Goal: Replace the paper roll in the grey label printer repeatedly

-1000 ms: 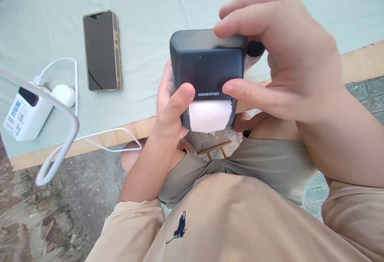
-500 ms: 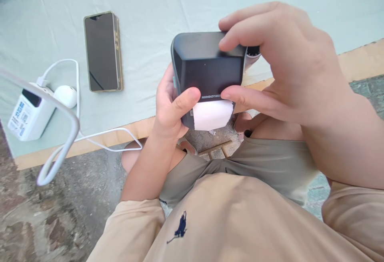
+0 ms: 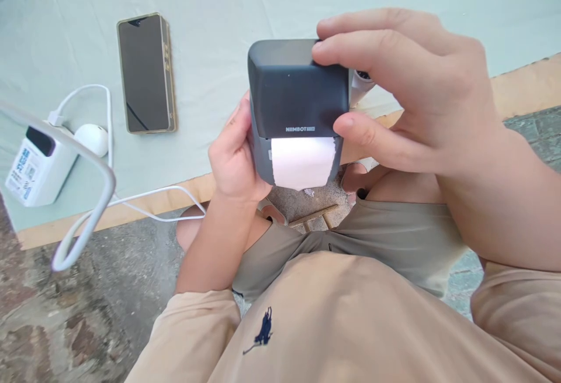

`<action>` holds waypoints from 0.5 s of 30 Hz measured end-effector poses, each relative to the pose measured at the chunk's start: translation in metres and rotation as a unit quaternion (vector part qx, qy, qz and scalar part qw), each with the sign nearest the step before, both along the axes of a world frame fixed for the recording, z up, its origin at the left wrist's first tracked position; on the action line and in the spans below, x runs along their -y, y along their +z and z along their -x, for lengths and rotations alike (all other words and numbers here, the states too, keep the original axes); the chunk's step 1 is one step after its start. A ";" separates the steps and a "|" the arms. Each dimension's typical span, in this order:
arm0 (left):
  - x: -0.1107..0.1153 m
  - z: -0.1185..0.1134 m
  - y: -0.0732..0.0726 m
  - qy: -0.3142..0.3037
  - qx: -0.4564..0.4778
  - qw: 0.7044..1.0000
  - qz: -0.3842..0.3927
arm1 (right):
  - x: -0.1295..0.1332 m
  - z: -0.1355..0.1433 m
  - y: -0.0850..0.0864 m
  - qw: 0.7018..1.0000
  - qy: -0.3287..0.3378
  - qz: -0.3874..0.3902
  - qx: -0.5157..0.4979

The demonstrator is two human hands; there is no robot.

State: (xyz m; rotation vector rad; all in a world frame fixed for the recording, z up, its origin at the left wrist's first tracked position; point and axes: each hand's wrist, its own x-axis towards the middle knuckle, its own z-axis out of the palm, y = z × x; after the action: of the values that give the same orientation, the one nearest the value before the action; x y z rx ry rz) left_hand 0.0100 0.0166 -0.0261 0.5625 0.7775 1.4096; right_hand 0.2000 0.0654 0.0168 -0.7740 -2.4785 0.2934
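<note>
A black label printer (image 3: 300,99) marked NIIMBOT is held up over the table's front edge, its lid down. White label paper (image 3: 302,162) hangs out of its front slot with a ragged lower end. My left hand (image 3: 236,164) is closed around the printer's left side, thumb along the edge; its other fingers are mostly hidden. At the right side, my right hand (image 3: 421,90) has its fingertips on the lid's far right corner and its thumb at the near right edge. Partly hidden behind the printer and right hand is a white, dark-topped object (image 3: 362,83).
A phone (image 3: 144,76) in a clear case lies on the pale cloth (image 3: 210,14). To its left are a white power bank (image 3: 41,166) and a round white object (image 3: 93,139). A white cable (image 3: 109,120) loops across the table's edge.
My left thumb has moved off the printer's front to its left side. My right thumb has shifted from the lid's front to its right edge. The printer's front and paper show more fully.
</note>
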 end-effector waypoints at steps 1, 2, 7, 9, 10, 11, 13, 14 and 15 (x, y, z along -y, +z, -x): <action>0.000 0.001 -0.001 0.003 0.003 1.000 -0.004 | 0.000 0.000 -0.001 1.000 0.003 -0.004 -0.007; 0.000 0.002 -0.003 0.005 0.003 1.000 -0.007 | 0.001 0.001 -0.001 1.000 0.006 -0.007 -0.014; 0.000 0.004 -0.004 0.010 0.004 1.000 0.008 | 0.005 0.001 0.000 1.000 0.013 -0.014 0.001; 0.000 0.004 -0.002 0.009 0.017 1.000 0.017 | 0.006 0.001 0.000 1.000 0.007 -0.020 0.014; 0.000 0.003 0.000 0.006 0.022 1.000 0.019 | 0.006 0.001 0.001 1.000 0.002 -0.020 0.019; 0.000 0.002 0.002 0.002 0.025 1.000 0.016 | 0.005 0.001 0.001 1.000 -0.001 -0.017 0.022; 0.001 0.001 0.009 -0.022 0.017 1.000 0.011 | 0.004 0.001 0.003 1.000 0.005 -0.007 0.011; 0.001 0.000 0.011 -0.042 0.006 0.999 0.011 | 0.004 0.000 0.004 1.000 0.015 -0.005 -0.004; 0.001 -0.001 0.014 -0.060 -0.006 0.998 0.010 | 0.004 0.000 0.005 0.999 0.020 -0.008 -0.025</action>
State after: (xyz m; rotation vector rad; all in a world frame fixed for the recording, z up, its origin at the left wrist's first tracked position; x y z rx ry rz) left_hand 0.0109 0.0152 -0.0125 0.5925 0.7547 1.2877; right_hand 0.2000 0.0618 0.0216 -0.7028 -2.4495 0.3032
